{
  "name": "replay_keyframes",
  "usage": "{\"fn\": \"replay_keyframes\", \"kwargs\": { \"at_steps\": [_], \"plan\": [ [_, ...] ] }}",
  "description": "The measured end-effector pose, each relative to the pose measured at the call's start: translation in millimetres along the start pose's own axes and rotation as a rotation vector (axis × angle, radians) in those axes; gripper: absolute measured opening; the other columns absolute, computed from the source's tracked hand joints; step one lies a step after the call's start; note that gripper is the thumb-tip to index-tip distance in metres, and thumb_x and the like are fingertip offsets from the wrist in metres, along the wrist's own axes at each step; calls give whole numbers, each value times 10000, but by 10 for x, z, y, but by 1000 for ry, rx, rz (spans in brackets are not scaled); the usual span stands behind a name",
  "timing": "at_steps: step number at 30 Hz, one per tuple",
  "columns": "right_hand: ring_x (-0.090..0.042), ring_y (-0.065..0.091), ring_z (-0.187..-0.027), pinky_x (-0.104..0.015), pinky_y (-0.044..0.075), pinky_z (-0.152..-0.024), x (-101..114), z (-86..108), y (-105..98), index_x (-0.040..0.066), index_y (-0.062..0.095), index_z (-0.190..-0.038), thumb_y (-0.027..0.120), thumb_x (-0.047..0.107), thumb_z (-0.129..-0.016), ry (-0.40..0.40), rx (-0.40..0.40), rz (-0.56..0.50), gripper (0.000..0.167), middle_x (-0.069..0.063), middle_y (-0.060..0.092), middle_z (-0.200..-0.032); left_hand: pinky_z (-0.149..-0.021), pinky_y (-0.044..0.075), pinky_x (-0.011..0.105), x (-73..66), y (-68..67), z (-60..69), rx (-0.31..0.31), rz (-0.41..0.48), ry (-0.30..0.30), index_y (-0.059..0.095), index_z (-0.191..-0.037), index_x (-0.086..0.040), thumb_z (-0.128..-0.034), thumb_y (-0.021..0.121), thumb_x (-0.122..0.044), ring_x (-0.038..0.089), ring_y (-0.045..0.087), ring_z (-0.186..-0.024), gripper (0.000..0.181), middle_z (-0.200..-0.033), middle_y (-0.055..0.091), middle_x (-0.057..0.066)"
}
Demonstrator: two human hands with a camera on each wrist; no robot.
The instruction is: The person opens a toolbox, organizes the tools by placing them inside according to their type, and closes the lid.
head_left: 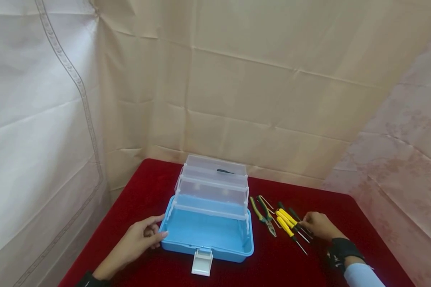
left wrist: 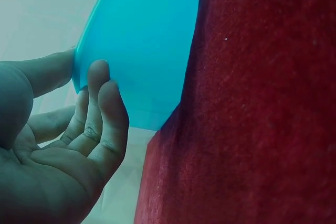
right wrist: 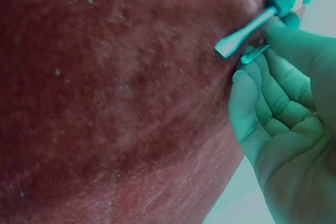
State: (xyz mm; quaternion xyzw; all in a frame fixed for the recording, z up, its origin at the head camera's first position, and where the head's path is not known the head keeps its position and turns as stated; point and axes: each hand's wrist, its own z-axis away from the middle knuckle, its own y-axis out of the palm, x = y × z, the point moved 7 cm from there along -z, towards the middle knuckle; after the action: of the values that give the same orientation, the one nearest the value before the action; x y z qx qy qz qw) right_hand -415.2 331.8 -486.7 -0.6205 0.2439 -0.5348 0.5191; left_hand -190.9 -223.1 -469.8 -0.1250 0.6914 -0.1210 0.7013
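A blue toolbox [head_left: 208, 229] stands with its clear lid and trays [head_left: 212, 189] raised at the back. My left hand [head_left: 140, 241] grips its left rim; in the left wrist view the thumb lies over the rim and the fingertips touch the outer wall [left wrist: 147, 40]. To the right of the box, my right hand [head_left: 319, 225] is at a group of yellow-handled screwdrivers [head_left: 285, 226]. Its thumb and fingers pinch a thin metal shaft [right wrist: 256, 54], apparently a screwdriver's, whose handle is mostly hidden. Another screwdriver shaft [right wrist: 244, 34] lies just beyond the fingertips.
Pliers [head_left: 265, 217] with green-and-yellow handles lie between the box and the screwdrivers, beside thin bent metal rods [head_left: 267, 202]. A small dark item [head_left: 225, 171] shows in the raised lid. The white latch [head_left: 202, 263] hangs over the front. Red cloth [head_left: 273, 267] covers the table; draped sheets [head_left: 255, 99] surround it.
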Motion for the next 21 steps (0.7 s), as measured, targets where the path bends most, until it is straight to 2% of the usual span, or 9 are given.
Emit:
{"fn": "replay_keyframes", "kwargs": {
  "at_steps": [5, 10, 14, 17, 21],
  "plan": [
    [-167, 608, -682, -340, 523, -610, -46, 41, -56, 19, 718, -952, 757, 153, -936, 80, -9, -10, 140, -12, 669, -787, -671, 586, 288, 9, -1, -4, 4, 4, -2, 504, -1462, 57, -910, 805, -296, 237, 660, -694, 721, -822, 613, 81],
    [-152, 562, -693, -338, 483, -625, -67, 77, -14, 69, 709, -880, 757, 228, -943, 71, -11, 13, 178, 21, 650, -776, -663, 583, 287, 10, -5, 12, 11, 7, -1, 502, -1460, 66, -916, 798, -280, 221, 653, -688, 709, -816, 612, 81],
    [-151, 566, -655, -310, 490, -583, -76, 120, 31, 64, 702, -876, 697, 177, -988, 58, 66, -47, 159, 17, 630, -746, -656, 581, 287, 10, 5, 11, 25, 20, 10, 499, -1457, 73, -924, 789, -264, 216, 648, -687, 694, -813, 609, 84],
    [-169, 567, -629, -311, 488, -549, -29, 146, 1, 47, 702, -878, 677, 140, -992, 19, 117, -81, 148, -6, 623, -732, -656, 581, 286, 4, 9, 3, 19, 19, 15, 502, -1457, 68, -924, 791, -268, 213, 648, -686, 694, -811, 610, 81],
    [-179, 597, -642, -325, 524, -544, 0, 163, -64, 45, 717, -899, 735, 139, -950, 28, 109, -107, 108, -6, 642, -756, -657, 582, 289, -6, 2, -3, 5, 17, 6, 510, -1453, 62, -916, 798, -267, 221, 649, -685, 693, -810, 609, 83]
  ]
}}
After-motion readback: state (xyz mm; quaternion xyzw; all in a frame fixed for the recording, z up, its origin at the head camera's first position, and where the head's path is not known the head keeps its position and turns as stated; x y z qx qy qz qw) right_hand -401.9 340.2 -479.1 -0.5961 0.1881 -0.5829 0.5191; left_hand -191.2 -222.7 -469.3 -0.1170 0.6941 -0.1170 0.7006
